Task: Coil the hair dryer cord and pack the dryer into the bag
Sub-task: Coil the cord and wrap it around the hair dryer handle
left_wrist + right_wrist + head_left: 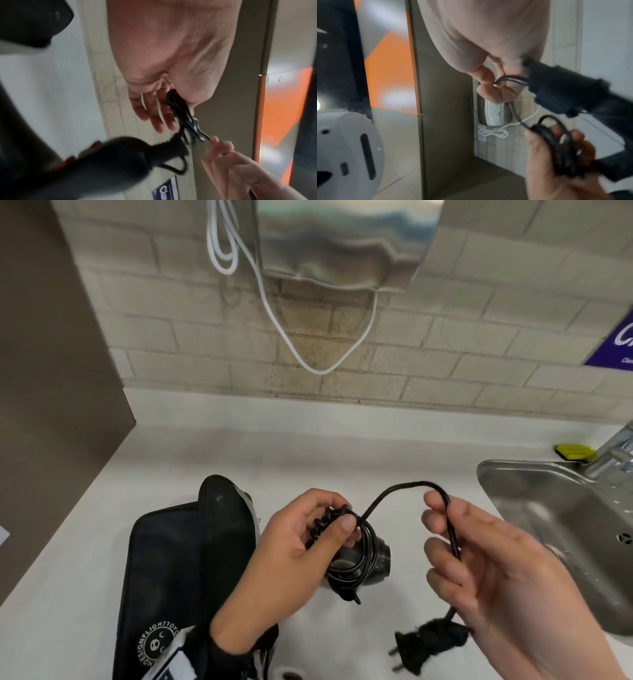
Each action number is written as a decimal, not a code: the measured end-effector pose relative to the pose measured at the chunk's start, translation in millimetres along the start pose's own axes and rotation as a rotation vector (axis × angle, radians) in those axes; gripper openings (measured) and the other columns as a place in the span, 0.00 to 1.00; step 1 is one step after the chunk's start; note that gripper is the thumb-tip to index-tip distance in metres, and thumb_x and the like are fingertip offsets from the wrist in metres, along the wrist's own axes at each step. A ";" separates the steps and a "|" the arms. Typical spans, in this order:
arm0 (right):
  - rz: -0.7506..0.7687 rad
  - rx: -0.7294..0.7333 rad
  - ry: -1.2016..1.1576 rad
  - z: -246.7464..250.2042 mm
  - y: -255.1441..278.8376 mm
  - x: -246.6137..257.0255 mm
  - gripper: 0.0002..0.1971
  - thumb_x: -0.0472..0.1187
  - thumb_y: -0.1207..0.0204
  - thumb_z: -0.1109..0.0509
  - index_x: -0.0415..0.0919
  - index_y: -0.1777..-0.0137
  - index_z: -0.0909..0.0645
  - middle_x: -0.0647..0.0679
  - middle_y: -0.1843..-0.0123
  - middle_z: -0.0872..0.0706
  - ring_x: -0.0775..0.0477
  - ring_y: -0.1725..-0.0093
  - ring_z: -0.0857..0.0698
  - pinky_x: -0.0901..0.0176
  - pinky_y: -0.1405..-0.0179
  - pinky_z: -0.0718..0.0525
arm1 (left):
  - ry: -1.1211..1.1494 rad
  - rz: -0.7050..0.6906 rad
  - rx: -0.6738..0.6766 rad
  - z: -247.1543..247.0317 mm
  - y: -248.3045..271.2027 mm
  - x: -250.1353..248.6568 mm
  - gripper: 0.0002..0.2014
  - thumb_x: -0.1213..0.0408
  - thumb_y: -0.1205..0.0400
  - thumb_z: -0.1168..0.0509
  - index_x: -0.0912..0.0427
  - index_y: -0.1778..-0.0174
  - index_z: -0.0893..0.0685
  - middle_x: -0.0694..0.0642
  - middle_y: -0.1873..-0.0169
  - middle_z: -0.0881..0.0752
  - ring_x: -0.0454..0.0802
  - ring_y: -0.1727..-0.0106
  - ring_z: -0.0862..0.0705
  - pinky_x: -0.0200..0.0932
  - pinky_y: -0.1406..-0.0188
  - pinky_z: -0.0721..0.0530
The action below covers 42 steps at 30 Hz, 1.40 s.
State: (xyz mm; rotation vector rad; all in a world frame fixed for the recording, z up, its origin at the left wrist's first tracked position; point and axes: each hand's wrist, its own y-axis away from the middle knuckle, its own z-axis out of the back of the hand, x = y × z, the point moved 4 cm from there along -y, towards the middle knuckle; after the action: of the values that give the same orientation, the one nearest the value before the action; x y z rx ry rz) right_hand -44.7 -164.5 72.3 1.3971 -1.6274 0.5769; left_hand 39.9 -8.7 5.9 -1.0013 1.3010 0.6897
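Lying on the white counter (342,446), just left of both hands: the dark bag (185,559). Gripping black cord loops (356,556) and the hair dryer (373,559) above the counter: the left hand (291,556), fingers curled, thumb pressing the coil. Pinching the free cord (397,491) between thumb and forefinger: the right hand (507,583), with the plug (421,645) dangling beneath its palm, arching between both hands.

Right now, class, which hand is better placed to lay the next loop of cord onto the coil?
Right hand: it pinches the free cord near the plug; the left hand grips the coil.
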 end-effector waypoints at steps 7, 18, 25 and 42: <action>0.104 0.003 0.183 23.5 -5.1 -1.3 0.24 0.50 0.53 0.13 0.37 0.63 0.16 0.47 0.71 0.23 0.53 0.78 0.35 0.67 0.85 0.34 | -0.294 -0.100 0.215 1.1 8.9 -13.2 0.11 0.53 0.26 0.24 0.46 0.50 0.16 0.45 0.63 0.09 0.43 0.61 0.10 0.33 0.58 0.15; 0.409 -0.082 0.667 22.9 -36.8 -33.5 0.10 0.42 0.18 0.35 0.43 0.56 0.13 0.49 0.69 0.20 0.51 0.74 0.28 0.53 0.72 0.29 | -0.178 -0.273 0.051 3.4 12.9 -19.0 0.13 0.43 0.21 0.33 0.48 0.51 0.18 0.55 0.66 0.11 0.50 0.67 0.11 0.53 0.66 0.11; 0.499 -0.027 0.752 26.2 -32.0 -50.7 0.10 0.32 0.21 0.32 0.49 0.53 0.15 0.43 0.67 0.15 0.54 0.73 0.21 0.66 0.72 0.23 | -0.033 -0.227 -0.074 8.4 9.8 -11.7 0.13 0.46 0.23 0.31 0.49 0.49 0.15 0.50 0.49 0.10 0.48 0.46 0.11 0.34 0.47 0.16; 0.387 0.062 0.642 -1.1 -20.4 -63.5 0.13 0.47 0.41 0.18 0.41 0.68 0.19 0.55 0.76 0.19 0.56 0.75 0.28 0.63 0.73 0.25 | 0.215 0.025 -0.195 1.9 9.0 -12.3 0.11 0.56 0.25 0.29 0.58 0.54 0.19 0.54 0.70 0.14 0.44 0.67 0.17 0.34 0.66 0.18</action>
State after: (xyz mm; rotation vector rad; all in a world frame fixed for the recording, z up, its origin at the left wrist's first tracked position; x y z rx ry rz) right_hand -26.9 -135.0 15.2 0.8038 -1.3461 1.1721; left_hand 30.7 -1.7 16.0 -1.2461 1.4550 0.7542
